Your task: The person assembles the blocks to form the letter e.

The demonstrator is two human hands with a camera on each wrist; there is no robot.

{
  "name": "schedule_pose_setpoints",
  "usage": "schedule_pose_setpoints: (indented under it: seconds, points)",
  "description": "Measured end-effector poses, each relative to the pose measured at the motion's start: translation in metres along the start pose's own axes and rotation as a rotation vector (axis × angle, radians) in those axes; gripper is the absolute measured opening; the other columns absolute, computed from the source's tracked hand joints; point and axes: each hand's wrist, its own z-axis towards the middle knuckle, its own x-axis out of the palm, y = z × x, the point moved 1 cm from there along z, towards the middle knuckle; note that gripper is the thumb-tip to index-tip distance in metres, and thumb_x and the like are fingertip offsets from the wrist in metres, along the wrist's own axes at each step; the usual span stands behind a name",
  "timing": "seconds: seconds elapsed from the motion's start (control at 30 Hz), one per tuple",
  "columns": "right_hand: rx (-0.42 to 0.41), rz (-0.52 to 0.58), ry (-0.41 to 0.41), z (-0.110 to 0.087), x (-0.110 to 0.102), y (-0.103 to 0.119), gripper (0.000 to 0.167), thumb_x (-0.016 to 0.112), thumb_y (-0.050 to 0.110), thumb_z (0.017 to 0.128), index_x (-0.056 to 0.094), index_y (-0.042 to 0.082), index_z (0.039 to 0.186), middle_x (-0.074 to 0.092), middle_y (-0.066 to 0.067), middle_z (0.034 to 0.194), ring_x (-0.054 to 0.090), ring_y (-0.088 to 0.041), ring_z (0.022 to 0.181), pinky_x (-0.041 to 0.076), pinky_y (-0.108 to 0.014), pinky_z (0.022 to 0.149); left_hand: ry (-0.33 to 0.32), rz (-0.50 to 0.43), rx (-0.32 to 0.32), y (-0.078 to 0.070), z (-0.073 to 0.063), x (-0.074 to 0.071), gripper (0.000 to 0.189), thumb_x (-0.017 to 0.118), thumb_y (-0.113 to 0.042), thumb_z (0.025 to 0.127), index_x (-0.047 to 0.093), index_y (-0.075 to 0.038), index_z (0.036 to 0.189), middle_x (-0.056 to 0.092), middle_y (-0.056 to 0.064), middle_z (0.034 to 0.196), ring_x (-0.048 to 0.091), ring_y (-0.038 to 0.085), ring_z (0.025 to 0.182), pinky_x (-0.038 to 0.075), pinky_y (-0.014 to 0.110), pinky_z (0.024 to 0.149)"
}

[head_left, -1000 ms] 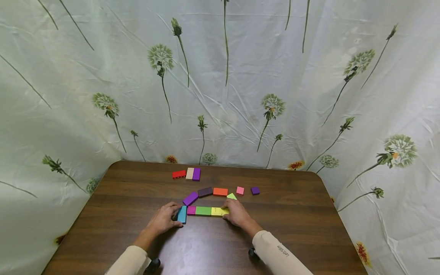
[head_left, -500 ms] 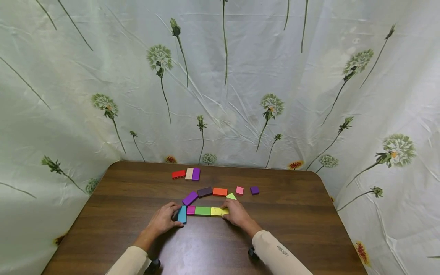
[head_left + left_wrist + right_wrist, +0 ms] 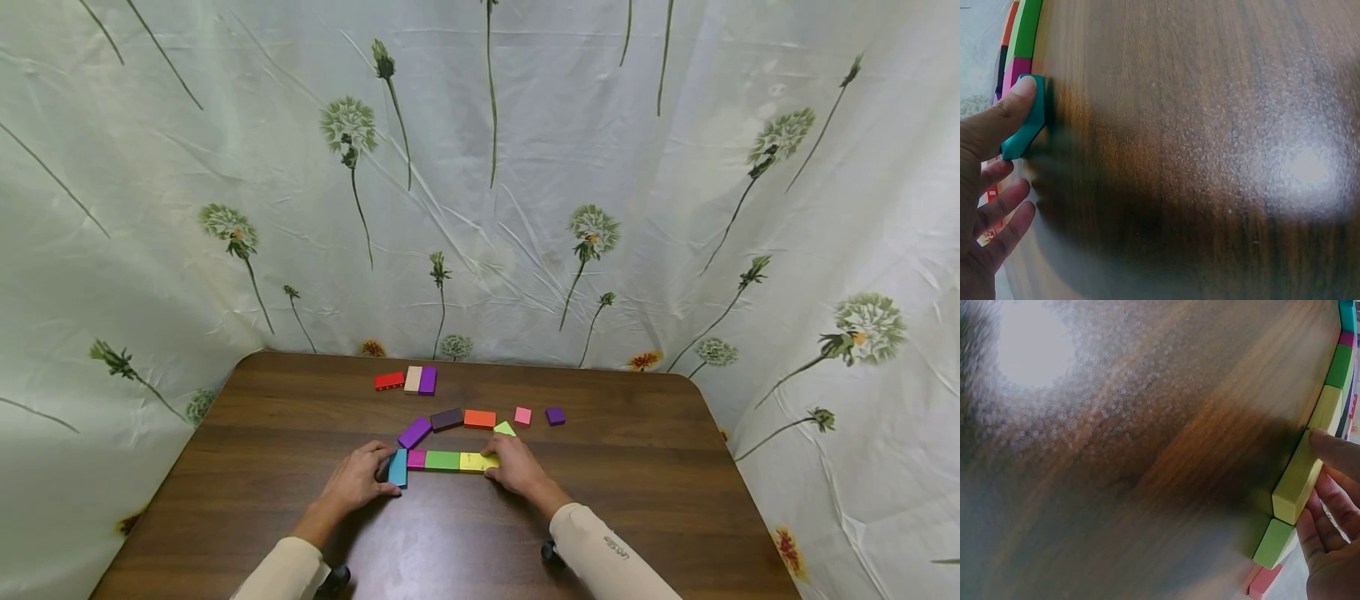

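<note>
A straight row of blocks lies on the table, made of a teal block (image 3: 397,469), a magenta block (image 3: 416,460), a green block (image 3: 442,461) and yellow (image 3: 472,462). My left hand (image 3: 358,477) pinches the teal block at the row's left end, thumb on its near end and index finger at the far end. At the other end, my right hand (image 3: 519,467) holds a yellow block (image 3: 1297,478) between thumb and fingers. A seam splits the yellow stretch in the right wrist view. Behind that hand, a light green block (image 3: 505,428) is partly hidden.
Behind the row, a purple block (image 3: 415,432), a dark block (image 3: 447,418) and an orange block (image 3: 480,418) form an arc. Pink (image 3: 523,416) and dark purple (image 3: 556,416) blocks lie to its right. Farther back are red (image 3: 390,381), beige (image 3: 413,380) and purple blocks.
</note>
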Motion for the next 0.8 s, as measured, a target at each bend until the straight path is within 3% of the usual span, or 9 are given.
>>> schedule_pose_setpoints:
  seconds: [0.57, 0.8]
  points:
    - [-0.001, -0.001, -0.004, -0.0007, 0.0004, 0.0002, 0.024, 0.077, 0.01, 0.08, 0.073, 0.001, 0.102, 0.065, -0.006, 0.096, 0.061, -0.021, 0.093, 0.05, -0.039, 0.085, -0.013, -0.003, 0.009, 0.0007, -0.002, -0.0009, 0.067, 0.09, -0.033, 0.062, 0.066, -0.002, 0.117, 0.062, 0.006, 0.108, 0.061, 0.025, 0.098, 0.05, 0.044, 0.084]
    - [0.008, -0.006, 0.004, -0.0001, 0.0, 0.0004, 0.025, 0.077, 0.01, 0.08, 0.073, 0.001, 0.103, 0.065, -0.006, 0.097, 0.06, -0.021, 0.093, 0.05, -0.039, 0.085, -0.025, -0.003, 0.017, 0.0068, 0.0004, -0.0048, 0.063, 0.084, -0.04, 0.069, 0.066, -0.002, 0.116, 0.062, 0.007, 0.107, 0.061, 0.027, 0.098, 0.05, 0.045, 0.083]
